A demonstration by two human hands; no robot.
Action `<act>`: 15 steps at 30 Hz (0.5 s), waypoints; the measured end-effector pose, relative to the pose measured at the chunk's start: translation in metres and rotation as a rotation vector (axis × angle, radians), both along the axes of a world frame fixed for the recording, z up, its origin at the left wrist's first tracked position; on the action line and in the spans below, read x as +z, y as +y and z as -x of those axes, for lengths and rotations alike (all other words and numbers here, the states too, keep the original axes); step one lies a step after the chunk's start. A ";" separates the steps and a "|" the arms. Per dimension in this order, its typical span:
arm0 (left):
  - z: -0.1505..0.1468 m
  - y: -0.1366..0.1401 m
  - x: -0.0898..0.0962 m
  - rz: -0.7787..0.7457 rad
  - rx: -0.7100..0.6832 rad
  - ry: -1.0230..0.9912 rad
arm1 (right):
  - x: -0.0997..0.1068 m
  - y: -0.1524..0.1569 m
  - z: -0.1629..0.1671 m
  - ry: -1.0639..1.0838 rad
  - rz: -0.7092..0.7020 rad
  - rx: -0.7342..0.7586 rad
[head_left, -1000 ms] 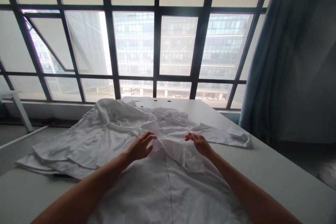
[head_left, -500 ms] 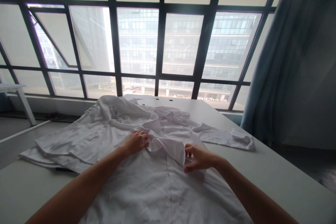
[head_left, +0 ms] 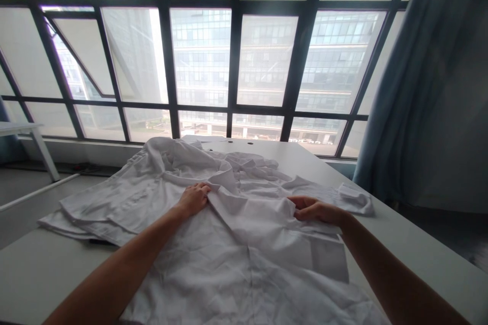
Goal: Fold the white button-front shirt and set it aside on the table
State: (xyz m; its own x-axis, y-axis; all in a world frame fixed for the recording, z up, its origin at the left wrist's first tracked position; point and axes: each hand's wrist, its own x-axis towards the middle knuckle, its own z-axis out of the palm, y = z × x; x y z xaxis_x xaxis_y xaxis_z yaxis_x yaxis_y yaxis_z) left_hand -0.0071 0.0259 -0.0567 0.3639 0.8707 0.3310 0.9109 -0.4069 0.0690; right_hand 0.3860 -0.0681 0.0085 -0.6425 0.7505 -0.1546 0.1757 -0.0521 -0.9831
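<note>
On the grey table (head_left: pixel 400 244), the left hand (head_left: pixel 194 198) is pressing flat-fingered at ten o'clock on the crumpled white cotton shirt (head_left: pixel 244 244), anchoring it while the right hand (head_left: pixel 316 210) is pinching a fold at two o'clock.

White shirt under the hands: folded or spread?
Partly folded: the white shirt has a flap doubled across its front, right hand gripping the edge.

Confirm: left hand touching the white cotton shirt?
Touching. Head view shows the left hand with fingers pressed flat on the white cotton shirt, no gap.
</note>
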 end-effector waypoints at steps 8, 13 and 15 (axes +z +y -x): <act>-0.003 0.004 0.002 0.000 0.106 -0.036 | -0.019 0.007 -0.004 -0.683 -0.028 0.009; 0.002 0.007 0.001 0.047 0.184 -0.063 | -0.025 0.009 0.009 -0.770 -0.136 0.025; 0.002 0.007 0.003 0.078 0.200 -0.039 | -0.027 0.010 0.013 -0.807 -0.163 0.036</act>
